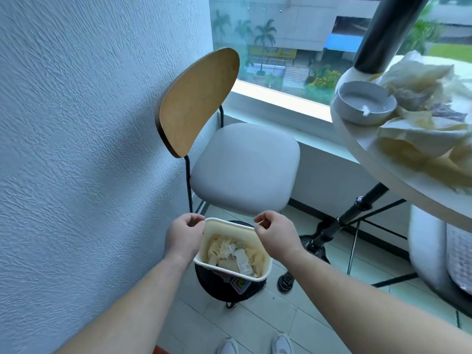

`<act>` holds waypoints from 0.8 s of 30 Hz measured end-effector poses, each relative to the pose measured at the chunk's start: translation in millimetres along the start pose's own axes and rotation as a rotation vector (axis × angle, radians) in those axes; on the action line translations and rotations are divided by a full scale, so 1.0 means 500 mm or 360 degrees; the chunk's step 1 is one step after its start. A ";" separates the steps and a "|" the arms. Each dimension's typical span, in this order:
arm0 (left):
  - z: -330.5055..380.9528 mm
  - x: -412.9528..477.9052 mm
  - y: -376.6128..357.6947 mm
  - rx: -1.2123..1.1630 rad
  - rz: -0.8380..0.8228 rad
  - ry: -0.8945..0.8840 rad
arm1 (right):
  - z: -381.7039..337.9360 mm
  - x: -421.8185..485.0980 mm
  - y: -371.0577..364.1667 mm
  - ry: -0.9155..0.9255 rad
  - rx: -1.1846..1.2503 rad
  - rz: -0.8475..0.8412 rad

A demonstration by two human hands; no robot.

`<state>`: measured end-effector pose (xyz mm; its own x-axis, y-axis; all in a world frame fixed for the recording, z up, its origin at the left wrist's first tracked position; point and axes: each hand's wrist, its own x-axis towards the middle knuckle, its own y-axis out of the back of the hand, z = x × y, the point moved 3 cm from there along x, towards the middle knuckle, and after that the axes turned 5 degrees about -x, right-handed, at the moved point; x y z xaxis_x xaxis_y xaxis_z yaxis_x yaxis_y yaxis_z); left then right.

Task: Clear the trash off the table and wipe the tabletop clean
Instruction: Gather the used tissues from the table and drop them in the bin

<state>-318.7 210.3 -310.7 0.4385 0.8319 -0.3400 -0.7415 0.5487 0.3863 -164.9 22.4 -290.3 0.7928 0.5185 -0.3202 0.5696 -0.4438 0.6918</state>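
A white trash bin (pixel 265 270) holding crumpled paper scraps (pixel 233 254) is below me, in front of the chair. My left hand (pixel 185 236) pinches its left rim and my right hand (pixel 277 232) pinches its right rim. At the right stands the round white table (pixel 370 154), piled with crumpled tissues and wrappers (pixel 421 116). A grey ashtray (pixel 364 102) sits near the table's left edge.
A chair with a wooden back (pixel 196 100) and grey seat (pixel 245 169) stands against the textured wall. A black bag (pixel 224 287) lies under the bin. A black tripod (pixel 339 223) stands between chair and table. A black pole (pixel 385 34) rises from the table. The window is behind.
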 end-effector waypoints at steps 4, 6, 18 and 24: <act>0.080 -0.003 0.015 -0.0117 -0.0036 -0.0164 | -0.056 -0.001 0.059 0.0065 0.0075 0.0098; 0.123 -0.009 0.021 -0.0182 -0.0055 -0.0256 | -0.083 -0.007 0.093 0.0075 0.0175 0.0174; 0.415 -0.069 -0.045 -0.0343 -0.0303 -0.0747 | -0.186 -0.103 0.340 0.0211 0.0432 0.0681; 0.545 -0.135 -0.150 -0.0458 -0.0473 -0.0963 | -0.160 -0.150 0.479 0.0236 0.0457 0.0941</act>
<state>-154.3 135.7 -83.1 0.7841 0.5969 0.1699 -0.6149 0.7843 0.0824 -105.2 -64.2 -49.1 0.9626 0.2143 0.1660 0.1000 -0.8500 0.5171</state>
